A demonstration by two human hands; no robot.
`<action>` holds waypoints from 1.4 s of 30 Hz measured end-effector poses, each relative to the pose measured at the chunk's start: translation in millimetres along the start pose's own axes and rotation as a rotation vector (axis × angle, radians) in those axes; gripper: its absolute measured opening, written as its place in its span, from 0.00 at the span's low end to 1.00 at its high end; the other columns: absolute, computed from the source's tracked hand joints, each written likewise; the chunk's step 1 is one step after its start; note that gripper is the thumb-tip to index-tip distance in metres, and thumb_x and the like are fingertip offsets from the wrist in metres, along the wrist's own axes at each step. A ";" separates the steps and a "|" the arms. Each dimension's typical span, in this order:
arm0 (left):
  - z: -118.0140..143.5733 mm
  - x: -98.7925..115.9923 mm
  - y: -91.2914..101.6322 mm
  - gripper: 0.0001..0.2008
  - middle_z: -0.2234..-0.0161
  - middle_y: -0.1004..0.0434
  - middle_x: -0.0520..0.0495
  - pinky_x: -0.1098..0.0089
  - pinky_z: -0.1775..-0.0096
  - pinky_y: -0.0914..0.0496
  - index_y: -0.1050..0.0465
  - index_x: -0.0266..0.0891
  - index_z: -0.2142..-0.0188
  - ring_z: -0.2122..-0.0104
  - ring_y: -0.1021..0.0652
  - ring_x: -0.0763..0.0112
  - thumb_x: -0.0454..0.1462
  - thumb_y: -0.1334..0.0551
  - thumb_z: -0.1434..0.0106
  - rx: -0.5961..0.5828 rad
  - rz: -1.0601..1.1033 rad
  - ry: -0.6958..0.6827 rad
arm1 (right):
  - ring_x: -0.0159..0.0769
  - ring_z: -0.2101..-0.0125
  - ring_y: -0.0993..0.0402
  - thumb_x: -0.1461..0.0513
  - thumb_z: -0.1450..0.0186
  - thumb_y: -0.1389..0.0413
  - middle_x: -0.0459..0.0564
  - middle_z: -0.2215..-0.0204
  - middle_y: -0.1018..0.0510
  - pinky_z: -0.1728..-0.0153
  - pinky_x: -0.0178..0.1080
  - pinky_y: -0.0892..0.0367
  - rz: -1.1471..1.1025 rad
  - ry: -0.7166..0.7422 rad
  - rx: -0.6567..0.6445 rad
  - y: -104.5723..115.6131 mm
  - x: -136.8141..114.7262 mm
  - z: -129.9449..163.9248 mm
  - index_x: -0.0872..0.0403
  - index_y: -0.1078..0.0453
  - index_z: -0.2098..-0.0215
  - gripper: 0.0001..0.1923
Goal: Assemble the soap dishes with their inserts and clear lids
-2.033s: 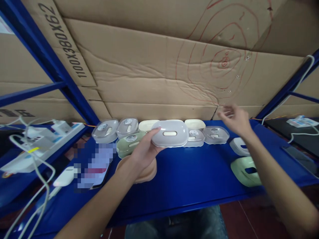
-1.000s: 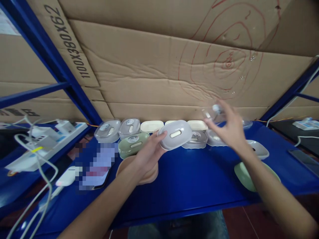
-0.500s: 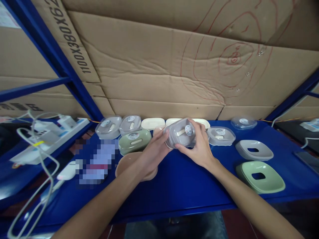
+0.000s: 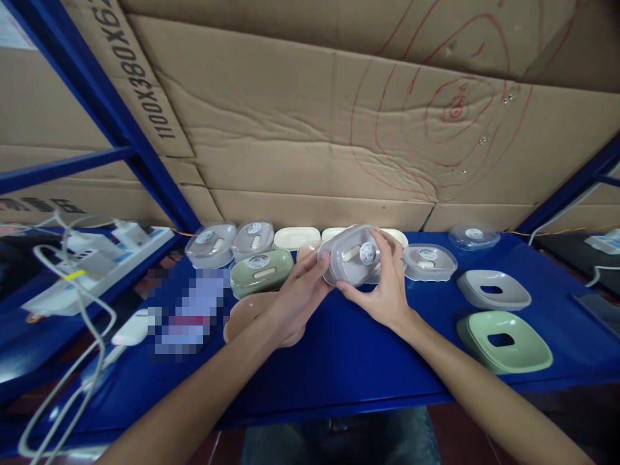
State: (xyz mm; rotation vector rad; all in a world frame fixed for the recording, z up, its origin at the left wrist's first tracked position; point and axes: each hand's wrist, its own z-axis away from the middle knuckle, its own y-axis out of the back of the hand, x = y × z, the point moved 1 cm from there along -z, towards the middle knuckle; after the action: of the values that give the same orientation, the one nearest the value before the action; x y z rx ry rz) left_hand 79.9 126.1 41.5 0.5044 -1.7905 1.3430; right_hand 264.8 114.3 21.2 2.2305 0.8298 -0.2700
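**Both hands on a grey lidded box above the blue shelf**

Blue metal shelf (image 4: 349,361) fills the near view, with flattened cardboard (image 4: 300,129) standing behind it. Nearest on the right lies a green tray (image 4: 523,352) with a dark slot in its middle, and just behind it a grey tray (image 4: 513,298) of the same shape. To the left, a peach dish (image 4: 239,320) sits partly under the left forearm, beside a pixelated patch. Above the middle of the shelf, the left hand (image 4: 290,300) and right hand (image 4: 385,287) together grip a grey box with a clear lid (image 4: 351,255), held tilted and lifted off the shelf; the left fingers close on its left end, the right fingers wrap its right side. Behind runs a row of similar boxes: a green box (image 4: 261,271), two clear-lidded grey ones (image 4: 227,242), cream ones (image 4: 295,237), and another lidded box (image 4: 429,260). A lone clear lid (image 4: 473,236) lies far right, near the cardboard. White cables and chargers (image 4: 82,258) crowd the far left.
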 end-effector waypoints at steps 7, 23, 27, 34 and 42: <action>2.6 2.0 -5.1 0.19 0.41 0.16 0.42 0.54 0.34 0.29 0.16 0.45 0.42 0.34 0.24 0.49 0.48 0.28 0.29 -0.050 -0.065 -0.057 | 0.62 0.26 0.44 0.40 0.39 0.31 0.61 0.29 0.45 0.31 0.71 0.36 -0.008 0.016 0.027 -1.4 -1.1 1.9 0.39 0.57 0.20 0.59; 1.5 -1.8 -7.1 0.23 0.42 0.16 0.40 0.54 0.34 0.30 0.18 0.45 0.41 0.34 0.24 0.47 0.51 0.27 0.30 -0.034 0.025 -0.061 | 0.62 0.26 0.45 0.41 0.38 0.31 0.61 0.29 0.44 0.30 0.72 0.37 -0.020 -0.004 0.053 -0.8 -5.3 1.9 0.40 0.54 0.21 0.57; 0.7 -4.2 -6.0 0.24 0.41 0.16 0.40 0.53 0.34 0.31 0.18 0.45 0.40 0.34 0.24 0.49 0.53 0.29 0.29 -0.045 0.031 -0.075 | 0.64 0.25 0.46 0.41 0.39 0.31 0.61 0.28 0.47 0.31 0.74 0.37 -0.002 -0.010 0.025 -3.2 -3.6 3.8 0.39 0.57 0.20 0.58; 2.6 -5.6 -4.4 0.23 0.41 0.16 0.40 0.54 0.33 0.31 0.19 0.46 0.39 0.34 0.24 0.49 0.50 0.28 0.29 -0.037 0.016 -0.072 | 0.64 0.24 0.48 0.41 0.38 0.31 0.61 0.26 0.51 0.30 0.71 0.37 -0.017 -0.001 0.021 -4.3 -4.0 6.4 0.39 0.58 0.20 0.59; 4.1 -4.7 -5.6 0.22 0.39 0.19 0.41 0.56 0.35 0.29 0.20 0.46 0.38 0.35 0.24 0.51 0.50 0.30 0.27 -0.093 -0.063 -0.120 | 0.64 0.24 0.49 0.40 0.39 0.30 0.61 0.25 0.53 0.28 0.70 0.39 -0.047 -0.006 0.013 -4.2 -6.5 6.4 0.40 0.56 0.20 0.59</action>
State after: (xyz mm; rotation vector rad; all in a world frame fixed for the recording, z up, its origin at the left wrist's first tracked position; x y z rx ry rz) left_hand 85.1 119.7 40.7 0.5965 -1.9081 1.2027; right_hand 257.5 108.8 16.9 2.2238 0.8803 -0.3051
